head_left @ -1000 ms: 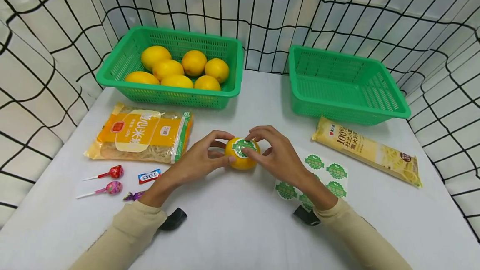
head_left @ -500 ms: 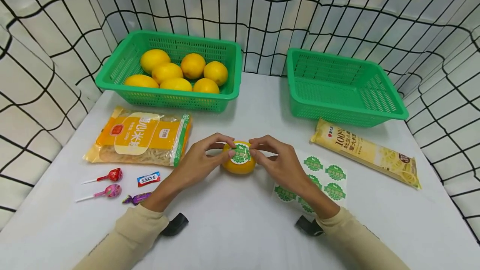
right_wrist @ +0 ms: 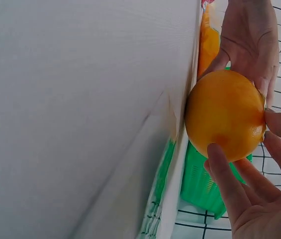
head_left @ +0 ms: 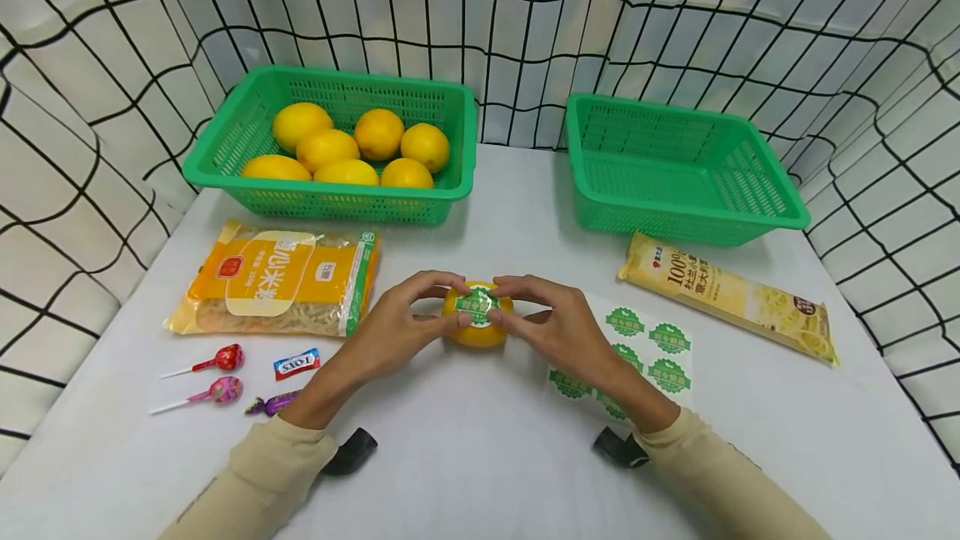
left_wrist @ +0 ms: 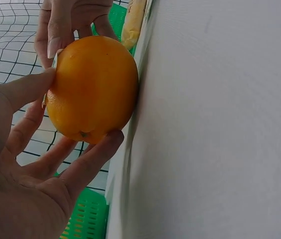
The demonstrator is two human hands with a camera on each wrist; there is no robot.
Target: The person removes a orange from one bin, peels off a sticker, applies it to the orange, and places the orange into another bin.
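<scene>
A person's left hand [head_left: 393, 327] and right hand [head_left: 562, 327] both curled their fingers around one orange [head_left: 477, 315] sitting on the white bench [head_left: 480, 457], midway between the two green baskets' near edges. A green sticker [head_left: 477, 304] faced upward on its top; thumbs overlapped the sticker's edges, and its print was too small to read. In the wrist views the sticker was hidden (only bare peel showed). The orange looked nearly round, so no long axis could be told.

Head camera looks down from above; wrist cameras view the orange [head_left: 477, 313] close, sideways
</scene>
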